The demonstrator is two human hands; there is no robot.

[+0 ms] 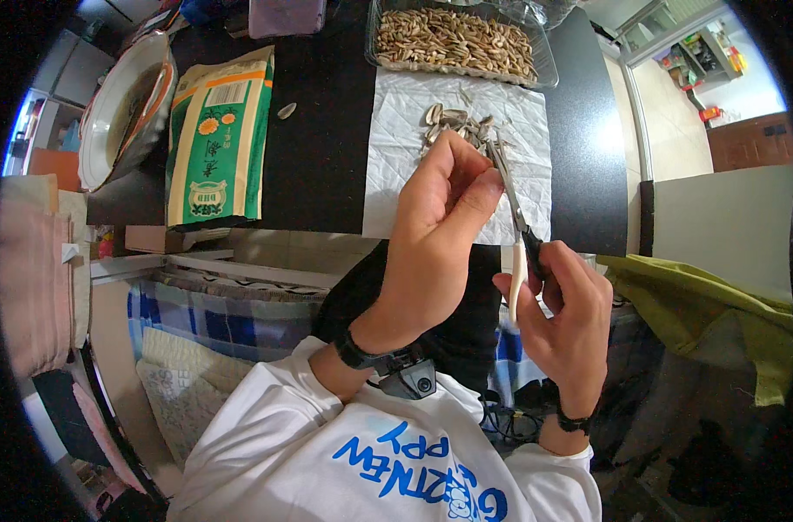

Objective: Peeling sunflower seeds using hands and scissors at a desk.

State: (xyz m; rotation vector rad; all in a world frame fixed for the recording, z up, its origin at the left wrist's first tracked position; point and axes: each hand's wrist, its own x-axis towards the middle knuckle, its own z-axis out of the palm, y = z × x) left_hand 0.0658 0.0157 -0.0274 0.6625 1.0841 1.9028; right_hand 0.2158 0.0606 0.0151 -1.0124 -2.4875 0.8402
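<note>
My right hand (569,313) is closed around a pair of scissors (519,218) with one white and one black handle. The steel blades point away from me, slightly to the left. My left hand (439,228) has its thumb and forefinger pinched together right beside the blades. Whatever lies between those fingertips is hidden. Just beyond the left hand, a small pile of striped sunflower seeds and shells (450,119) rests on a creased white paper sheet (396,189). The sheet lies on a black table (318,163), its front end reaching the near edge.
Behind the sheet sits a clear plastic tray (549,72) full of sunflower seeds (458,42). A green and tan seed packet (236,143) lies left, near a white bowl (99,137). One loose seed (286,110) is between packet and sheet. Green cloth (703,307) hangs at right.
</note>
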